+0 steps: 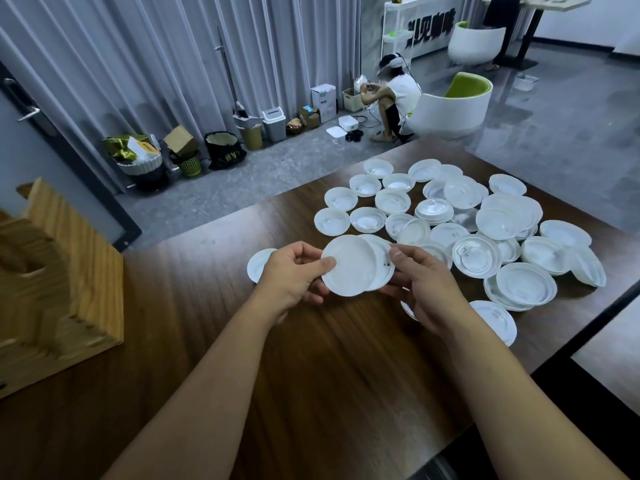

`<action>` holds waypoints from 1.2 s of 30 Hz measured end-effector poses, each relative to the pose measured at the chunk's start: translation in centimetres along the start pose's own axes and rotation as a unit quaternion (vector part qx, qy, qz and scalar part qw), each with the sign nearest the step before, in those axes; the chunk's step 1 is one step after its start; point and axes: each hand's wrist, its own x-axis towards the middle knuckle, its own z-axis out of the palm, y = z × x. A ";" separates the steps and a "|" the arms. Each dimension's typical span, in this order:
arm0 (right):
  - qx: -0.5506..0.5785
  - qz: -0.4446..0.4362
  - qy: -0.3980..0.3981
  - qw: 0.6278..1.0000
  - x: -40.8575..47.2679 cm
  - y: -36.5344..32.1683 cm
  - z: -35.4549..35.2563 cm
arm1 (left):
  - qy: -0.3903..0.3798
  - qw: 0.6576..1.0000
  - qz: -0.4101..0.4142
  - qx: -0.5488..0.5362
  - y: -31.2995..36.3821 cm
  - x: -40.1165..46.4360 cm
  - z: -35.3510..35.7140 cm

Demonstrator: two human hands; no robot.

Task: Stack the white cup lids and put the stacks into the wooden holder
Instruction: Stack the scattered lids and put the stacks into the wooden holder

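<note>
Dark wood-grain desk (311, 375) in a room with grey curtains (156, 57), a grey floor, bins along the wall, a crouching person (398, 95) beyond. Wooden holder (69, 271) at the desk's left edge. Loose lids (478, 223) spread flat across the far right. Left hand (291, 275) and right hand (426, 285) each pinching a side of 2 overlapping held lids (353, 265), tilted toward the camera above the desk.

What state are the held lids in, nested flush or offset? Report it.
Offset. The left hand pinches the front lid; the rear lid, held by the right hand, sticks out rightward.
</note>
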 end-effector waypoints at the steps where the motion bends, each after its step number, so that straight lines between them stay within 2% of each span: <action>1: 0.001 0.003 -0.014 1.000 -0.1 0.1 0.2 | 0.012 1.000 -0.002 -0.005 0.2 0.0 0.4; 4: -0.005 0.002 -0.050 0.999 -0.1 0.3 0.7 | 0.040 0.999 0.011 0.004 0.4 0.0 1.2; 8: -0.004 0.010 -0.059 0.998 0.1 0.3 0.7 | 0.080 0.994 0.035 0.065 0.7 -0.4 2.4; 13: -0.001 0.016 -0.077 0.997 0.2 0.3 0.5 | 0.079 0.993 0.029 0.078 0.9 -0.9 2.9; 17: 0.016 0.020 -0.111 0.993 -0.2 0.0 0.2 | 0.096 0.988 0.053 0.105 1.1 -1.3 2.9; 23: 0.009 0.025 -0.043 0.999 -0.1 0.0 0.5 | 0.070 0.986 0.081 0.127 0.4 -1.8 3.0; 26: -0.006 0.025 -0.051 0.998 -0.5 0.0 0.8 | 0.086 0.989 0.076 0.090 0.2 -1.9 2.9; 31: 0.013 0.037 -0.113 0.993 -0.9 -0.4 1.4 | 0.109 0.993 0.046 -0.022 0.2 -2.0 1.9; 36: -0.029 0.033 -0.138 0.989 -0.6 -0.8 2.7 | 0.098 0.994 0.052 -0.001 0.5 -2.4 -0.5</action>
